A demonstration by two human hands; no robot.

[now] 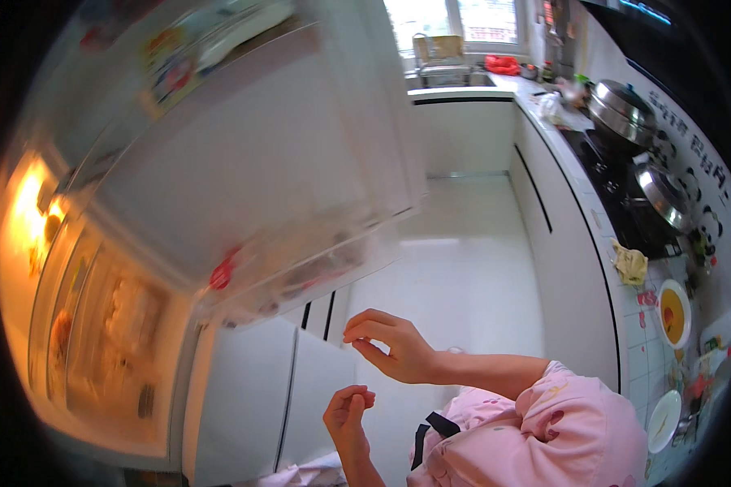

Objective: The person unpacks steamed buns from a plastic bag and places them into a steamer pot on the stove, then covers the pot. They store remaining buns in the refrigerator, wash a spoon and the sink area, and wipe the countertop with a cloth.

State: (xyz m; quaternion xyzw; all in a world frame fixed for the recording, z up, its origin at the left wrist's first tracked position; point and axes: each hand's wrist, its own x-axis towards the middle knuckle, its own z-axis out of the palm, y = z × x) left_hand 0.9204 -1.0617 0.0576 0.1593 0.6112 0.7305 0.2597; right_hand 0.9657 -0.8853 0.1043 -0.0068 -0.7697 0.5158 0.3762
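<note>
My right hand (393, 346) is in mid-air in front of the refrigerator, with its fingers bent and a gap between thumb and forefinger. Lower in the view, my left hand (348, 414) is raised with loosely curled fingers. I see nothing held in either hand. Both hands are nearest to the white lower fronts (250, 383) of the refrigerator and touch nothing that I can see. Above them stands the swung-out refrigerator door (268, 152), with a clear door bin (323, 268) along it. The lit refrigerator compartment (128, 341) holds blurred items, perhaps eggs.
At the right, a counter (636, 329) carries a bowl of yellow food (673, 313), a white plate (664, 421) and a yellow cloth (630, 263). Lidded steel pots (621, 112) stand on the black hob (603, 176). A sink (451, 79) lies under the window, beyond the pale floor (463, 268).
</note>
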